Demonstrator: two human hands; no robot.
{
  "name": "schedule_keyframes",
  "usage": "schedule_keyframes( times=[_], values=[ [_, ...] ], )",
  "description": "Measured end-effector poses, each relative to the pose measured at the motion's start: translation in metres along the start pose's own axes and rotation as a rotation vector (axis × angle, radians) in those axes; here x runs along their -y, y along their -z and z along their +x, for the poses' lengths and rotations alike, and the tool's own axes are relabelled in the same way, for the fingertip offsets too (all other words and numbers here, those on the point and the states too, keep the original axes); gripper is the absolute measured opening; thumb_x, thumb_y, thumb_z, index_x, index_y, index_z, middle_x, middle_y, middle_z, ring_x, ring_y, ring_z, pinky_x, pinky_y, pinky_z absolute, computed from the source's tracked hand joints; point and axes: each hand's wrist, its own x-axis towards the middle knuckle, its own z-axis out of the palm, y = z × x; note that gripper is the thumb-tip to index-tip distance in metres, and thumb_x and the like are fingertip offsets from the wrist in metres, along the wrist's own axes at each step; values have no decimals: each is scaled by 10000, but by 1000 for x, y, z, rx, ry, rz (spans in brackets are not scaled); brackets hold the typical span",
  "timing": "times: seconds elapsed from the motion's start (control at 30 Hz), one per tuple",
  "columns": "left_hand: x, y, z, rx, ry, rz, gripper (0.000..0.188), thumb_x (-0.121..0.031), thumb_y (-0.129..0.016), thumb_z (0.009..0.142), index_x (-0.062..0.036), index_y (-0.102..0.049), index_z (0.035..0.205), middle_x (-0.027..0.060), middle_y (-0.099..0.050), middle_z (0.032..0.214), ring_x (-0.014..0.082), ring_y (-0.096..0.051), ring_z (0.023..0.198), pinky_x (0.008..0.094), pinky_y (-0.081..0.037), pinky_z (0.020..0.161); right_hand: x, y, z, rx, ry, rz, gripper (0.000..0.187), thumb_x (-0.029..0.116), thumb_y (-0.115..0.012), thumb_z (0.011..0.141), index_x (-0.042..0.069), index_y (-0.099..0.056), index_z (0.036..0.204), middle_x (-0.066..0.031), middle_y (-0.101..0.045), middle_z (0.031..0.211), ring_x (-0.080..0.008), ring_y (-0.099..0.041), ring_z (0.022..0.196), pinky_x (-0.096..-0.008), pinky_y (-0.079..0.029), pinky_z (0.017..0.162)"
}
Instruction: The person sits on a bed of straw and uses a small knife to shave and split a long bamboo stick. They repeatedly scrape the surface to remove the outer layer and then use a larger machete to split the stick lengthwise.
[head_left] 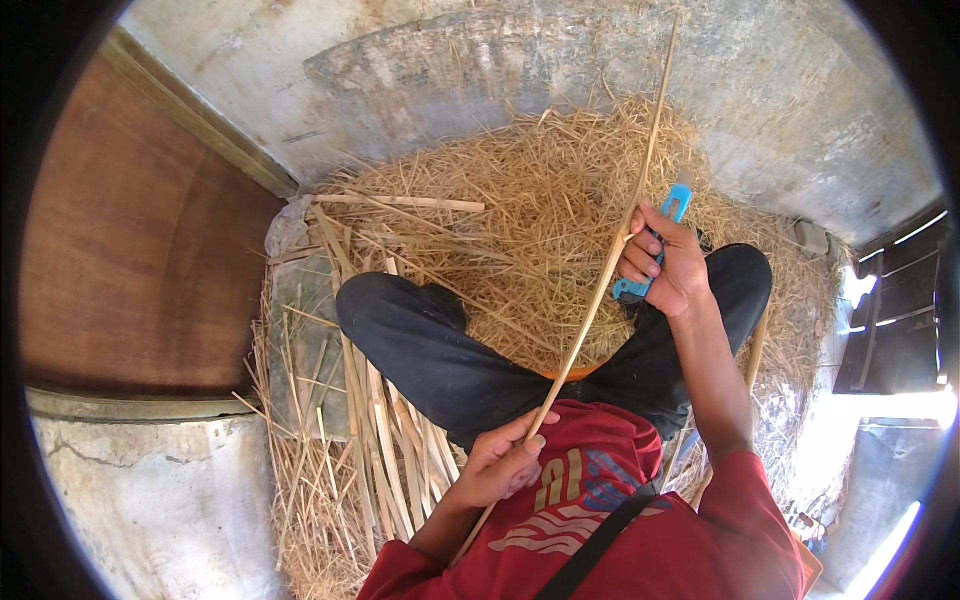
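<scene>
A long thin bamboo strip [593, 305] slants from near the wall at the top, across my crossed legs, down past my red shirt. My left hand [500, 464] is closed round its lower part, thumb along the strip. Higher up, my right hand [668, 262] is wrapped round a blue box cutter [677, 204], whose short blade points away from me. The strip runs against the fingers of that hand, and a small sliver sticks out beside them. Whether the right fingers also grip the strip is hard to tell.
A thick heap of straw-like shavings [545, 240] covers the floor ahead of me. Several split bamboo strips [385, 440] lie by my left knee. Beyond are a stained concrete wall [450, 70], a brown wooden panel [150, 240] at left and dark slats [895, 310] at right.
</scene>
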Motion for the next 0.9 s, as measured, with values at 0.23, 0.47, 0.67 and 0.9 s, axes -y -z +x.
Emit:
schedule_keyframes(
  times=[0.23,0.47,0.67,0.9],
  values=[
    [0,1,6,38,84,19,397,-196,-366,1034,22,-369,1366,-44,-364,528,26,-321,394,190,-305,410,10,3,-10,-165,109,-317,275,278,-532,973,49,-566,823,56,-363,555,-84,-334,409,-267,-310,432],
    [-11,6,20,63,58,126,394,-256,-283,1046,5,-419,1307,27,-463,523,77,-415,378,201,-355,375,-16,-9,-37,-265,636,-1386,341,361,-655,882,27,-592,859,-21,-514,578,-201,-521,479,-314,-425,497],
    [-17,-1,18,-7,97,224,386,-285,-294,1041,7,-464,1228,40,-467,532,87,-408,386,211,-337,374,-74,-22,-102,142,564,-1913,567,612,-643,778,63,-553,669,-109,-545,540,-299,-579,462,-396,-432,418],
    [-24,-12,11,-94,7,490,291,-208,-353,1035,-12,-488,1203,-28,-413,607,40,-382,512,203,-328,480,-70,-10,-80,85,766,-2088,655,708,-619,719,91,-483,545,-80,-476,461,-259,-533,398,-369,-419,386]
  ],
)
